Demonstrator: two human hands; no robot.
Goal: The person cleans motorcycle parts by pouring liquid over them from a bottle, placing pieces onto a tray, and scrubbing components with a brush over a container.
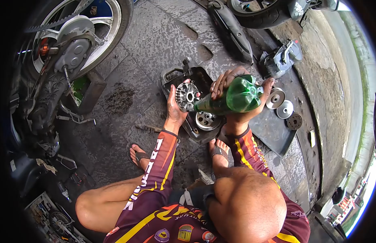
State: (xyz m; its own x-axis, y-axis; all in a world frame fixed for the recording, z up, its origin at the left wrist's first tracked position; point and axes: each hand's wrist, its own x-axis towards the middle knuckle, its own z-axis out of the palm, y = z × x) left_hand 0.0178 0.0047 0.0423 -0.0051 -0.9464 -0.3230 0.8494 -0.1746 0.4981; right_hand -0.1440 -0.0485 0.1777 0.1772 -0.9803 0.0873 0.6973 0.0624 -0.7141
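My left hand (176, 112) grips a round finned metal pulley (186, 97) over a black tray (167, 83). A green plastic bottle (243, 94) is wrapped in the fingers of my right hand (225, 82). The bottle is tipped, its base toward me and its neck pointing left, close to the pulley's lower right edge. Whether liquid runs from it I cannot tell. Beneath the bottle, inside the tray, lies a round metal part with holes (207, 120). Part of the tray is hidden behind my hands and the bottle.
On the right, a flat dark panel (273, 135) lies near several round discs (285, 109). A dirty brush (148, 128) rests left of the tray. Scooter wheel and engine case (76, 52) stand at left. A long black cover (230, 30) and a mechanical part (281, 58) lie beyond.
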